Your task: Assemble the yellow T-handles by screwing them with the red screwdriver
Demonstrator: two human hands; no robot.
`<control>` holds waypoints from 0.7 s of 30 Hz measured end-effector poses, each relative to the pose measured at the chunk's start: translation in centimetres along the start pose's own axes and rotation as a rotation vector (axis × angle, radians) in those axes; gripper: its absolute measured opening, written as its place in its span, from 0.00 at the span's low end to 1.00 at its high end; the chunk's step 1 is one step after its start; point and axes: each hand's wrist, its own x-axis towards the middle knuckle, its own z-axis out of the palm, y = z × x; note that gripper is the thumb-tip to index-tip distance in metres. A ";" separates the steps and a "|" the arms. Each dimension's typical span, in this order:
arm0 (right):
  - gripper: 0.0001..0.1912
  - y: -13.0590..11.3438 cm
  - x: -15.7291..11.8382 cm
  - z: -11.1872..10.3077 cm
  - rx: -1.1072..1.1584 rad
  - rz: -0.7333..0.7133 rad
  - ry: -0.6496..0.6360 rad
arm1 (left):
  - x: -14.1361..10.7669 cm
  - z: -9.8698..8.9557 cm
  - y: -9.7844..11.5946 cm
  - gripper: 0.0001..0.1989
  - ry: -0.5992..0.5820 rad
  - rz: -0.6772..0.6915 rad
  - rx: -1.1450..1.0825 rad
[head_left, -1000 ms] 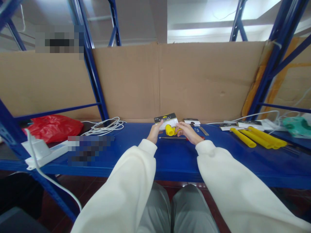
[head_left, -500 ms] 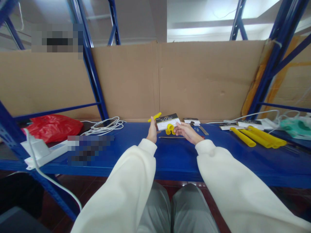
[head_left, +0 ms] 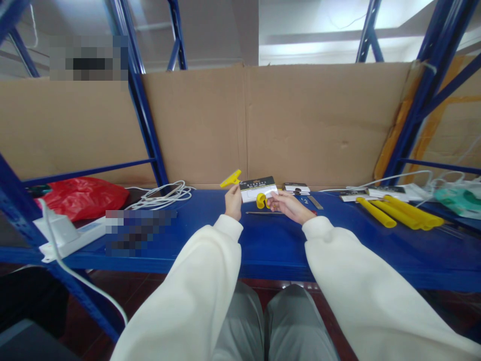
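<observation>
My left hand [head_left: 233, 202] is closed around a yellow plastic tool with a broad flat head [head_left: 230, 179], which sticks up above the fingers; its lower part is hidden. My right hand [head_left: 287, 206] pinches the lower right corner of a flat black-and-white printed packet [head_left: 258, 189], tilted toward me. The packet's left edge lies close beside my left fingers. At its lower edge shows a yellow curled piece [head_left: 260, 201], close to my right fingertips; whether it is held I cannot tell. A thin rod [head_left: 261, 213] lies on the blue shelf [head_left: 274, 245] below.
More black-and-white packets [head_left: 296, 188] and a small metal strip [head_left: 315, 202] lie behind my right hand. Several yellow tubes [head_left: 376, 212] rest at the right. Leftward are a coiled white cable [head_left: 165, 195], a red plastic bag [head_left: 88, 198] and a white power strip [head_left: 80, 240]. Cardboard [head_left: 195, 125] stands behind.
My left hand has shifted slightly left, off the packet's edge, and the yellow tool has moved left and up, showing more of its head. My right hand stays nearly still with the packet.
</observation>
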 end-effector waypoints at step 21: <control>0.17 0.1 0.0 -0.1 0.020 0.009 0.036 | -0.7 0.2 0.3 0.19 -0.088 0.017 0.025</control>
